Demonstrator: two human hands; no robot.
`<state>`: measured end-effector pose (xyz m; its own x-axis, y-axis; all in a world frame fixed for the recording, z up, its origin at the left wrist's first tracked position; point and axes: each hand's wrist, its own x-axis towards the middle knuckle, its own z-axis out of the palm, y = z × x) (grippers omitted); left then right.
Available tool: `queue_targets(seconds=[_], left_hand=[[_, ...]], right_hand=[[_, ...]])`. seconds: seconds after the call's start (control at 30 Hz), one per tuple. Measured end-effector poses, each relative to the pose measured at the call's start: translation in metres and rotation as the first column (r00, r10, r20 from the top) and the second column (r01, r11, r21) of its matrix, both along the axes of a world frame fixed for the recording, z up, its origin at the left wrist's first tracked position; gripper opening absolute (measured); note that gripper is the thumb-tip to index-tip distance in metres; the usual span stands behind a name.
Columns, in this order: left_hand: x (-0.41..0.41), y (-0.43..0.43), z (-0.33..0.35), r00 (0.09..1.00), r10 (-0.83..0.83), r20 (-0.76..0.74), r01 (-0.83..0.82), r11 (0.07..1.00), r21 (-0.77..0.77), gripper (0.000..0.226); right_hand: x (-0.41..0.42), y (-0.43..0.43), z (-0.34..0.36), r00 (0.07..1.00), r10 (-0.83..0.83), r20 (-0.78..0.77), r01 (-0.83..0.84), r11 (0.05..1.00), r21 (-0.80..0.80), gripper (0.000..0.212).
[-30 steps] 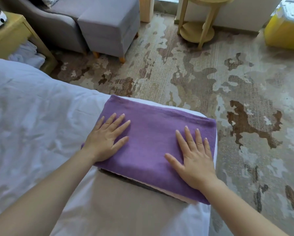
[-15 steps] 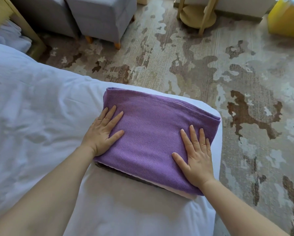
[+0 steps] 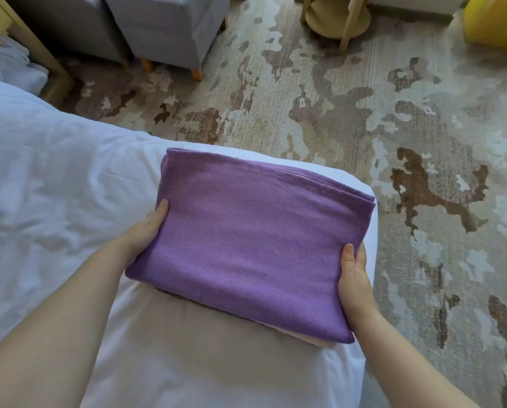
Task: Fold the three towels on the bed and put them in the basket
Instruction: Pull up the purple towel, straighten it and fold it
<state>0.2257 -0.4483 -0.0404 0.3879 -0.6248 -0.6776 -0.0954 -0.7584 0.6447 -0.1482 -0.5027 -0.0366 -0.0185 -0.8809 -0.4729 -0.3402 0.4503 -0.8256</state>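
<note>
Gripping towel (image 3: pixel 246 240) — left hand (image 3: pixel 144 234), right hand (image 3: pixel 353 281)

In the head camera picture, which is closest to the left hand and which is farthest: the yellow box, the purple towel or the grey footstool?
1. The purple towel, gripped by the left hand.
2. The grey footstool, ahead, past the bed.
3. The yellow box, far top-right corner.

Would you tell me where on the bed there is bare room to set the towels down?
Bare sheet spreads wide on the bed left of the left hand, and between the forearms, nearer than the purple towel. The corner is crowded: the right hand grips the towel beside the bed's edge.
</note>
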Motion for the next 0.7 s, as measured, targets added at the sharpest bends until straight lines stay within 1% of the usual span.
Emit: queue_targets(seconds=[0.03, 0.1, 0.17, 0.2, 0.23, 0.3, 0.4, 0.47, 0.53, 0.57, 0.63, 0.7], left_hand=[[0.0, 0.002, 0.003, 0.995, 0.049, -0.087, -0.046, 0.998, 0.044, 0.071], [0.001, 0.003, 0.007, 0.978, 0.097, -0.187, -0.085, 0.994, 0.075, 0.072], [-0.001, 0.003, 0.011, 0.965, 0.123, -0.232, -0.105, 0.99, 0.091, 0.075], [-0.003, 0.004, 0.013, 0.959, 0.138, -0.246, -0.116, 0.988, 0.101, 0.075], [-0.005, 0.005, 0.017, 0.957, 0.151, -0.248, -0.13, 0.986, 0.103, 0.075], [-0.011, 0.009, 0.027, 0.956, 0.174, -0.235, -0.156, 0.983, 0.092, 0.076], [-0.022, 0.02, 0.049, 0.949, 0.219, -0.227, -0.205, 0.975, 0.081, 0.078], [-0.031, 0.032, 0.066, 0.941, 0.242, -0.237, -0.23, 0.97, 0.077, 0.078], [-0.043, 0.043, 0.084, 0.941, 0.264, -0.212, -0.255, 0.964, 0.073, 0.081], [-0.05, 0.049, 0.093, 0.942, 0.286, -0.174, -0.279, 0.958, 0.064, 0.083], [-0.067, 0.058, 0.114, 0.936, 0.341, -0.088, -0.34, 0.94, 0.026, 0.083], [-0.086, 0.066, 0.137, 0.923, 0.381, -0.05, -0.382, 0.924, -0.011, 0.083]], right_hand=[[-0.001, -0.003, 0.0, 1.0, -0.018, 0.021, 0.017, 0.999, 0.031, 0.053], [-0.003, -0.007, -0.002, 0.997, -0.054, 0.049, 0.048, 0.991, 0.128, 0.059], [-0.008, -0.01, -0.002, 0.992, -0.083, 0.091, 0.053, 0.954, 0.296, 0.077], [-0.012, -0.012, -0.002, 0.984, -0.105, 0.142, 0.045, 0.927, 0.373, 0.084], [-0.016, -0.013, -0.001, 0.971, -0.122, 0.205, 0.025, 0.906, 0.423, 0.087], [-0.024, -0.016, 0.004, 0.946, -0.121, 0.301, -0.032, 0.889, 0.458, 0.087], [-0.036, -0.02, 0.011, 0.94, -0.096, 0.329, -0.062, 0.897, 0.438, 0.094], [-0.045, -0.023, 0.023, 0.933, -0.077, 0.352, -0.079, 0.909, 0.409, 0.089], [-0.055, -0.029, 0.039, 0.912, -0.074, 0.403, -0.099, 0.915, 0.392, 0.074], [-0.06, -0.032, 0.049, 0.907, -0.053, 0.417, -0.119, 0.919, 0.376, 0.065], [-0.067, -0.041, 0.074, 0.916, 0.01, 0.401, -0.154, 0.932, 0.328, 0.05], [-0.075, -0.049, 0.102, 0.931, 0.068, 0.358, -0.171, 0.949, 0.265, 0.041]])
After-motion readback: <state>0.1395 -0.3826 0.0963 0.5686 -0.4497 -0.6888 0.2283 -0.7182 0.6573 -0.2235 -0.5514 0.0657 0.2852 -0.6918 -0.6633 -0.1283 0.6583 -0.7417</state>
